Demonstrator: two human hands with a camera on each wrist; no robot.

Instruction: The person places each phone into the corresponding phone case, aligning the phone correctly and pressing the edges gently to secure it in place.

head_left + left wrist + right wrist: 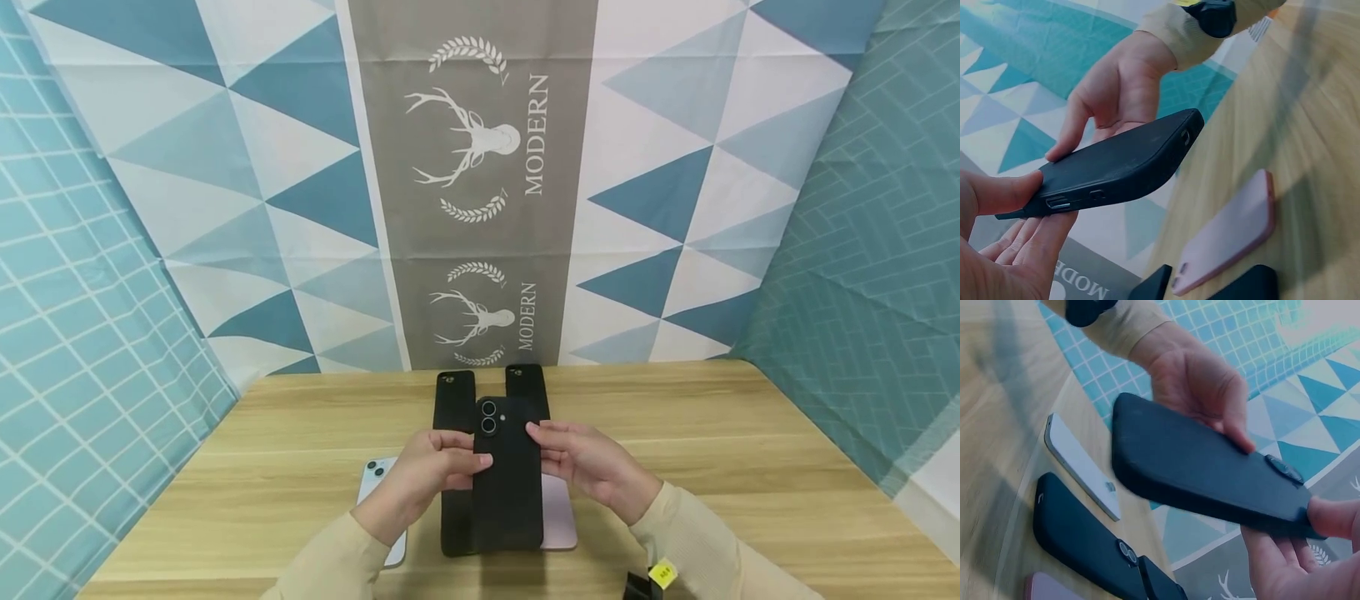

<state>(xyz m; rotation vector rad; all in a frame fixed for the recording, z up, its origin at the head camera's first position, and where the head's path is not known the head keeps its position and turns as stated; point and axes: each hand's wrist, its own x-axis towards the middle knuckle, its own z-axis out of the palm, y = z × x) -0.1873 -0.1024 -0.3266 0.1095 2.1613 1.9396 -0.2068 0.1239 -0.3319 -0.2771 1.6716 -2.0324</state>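
Held above wooden table point(712, 467): slim black matte-cased phone point(507, 483), both hands point(427, 483) point(592, 467) pinching long edges. Looked light, stiff, grippy; fragile if dropped.

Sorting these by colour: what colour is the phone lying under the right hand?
Pale pink phone, clearest in the left wrist view.

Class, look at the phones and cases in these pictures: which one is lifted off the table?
The black phone with two round lenses, held between the left hand and right hand. The others lie flat on the table.
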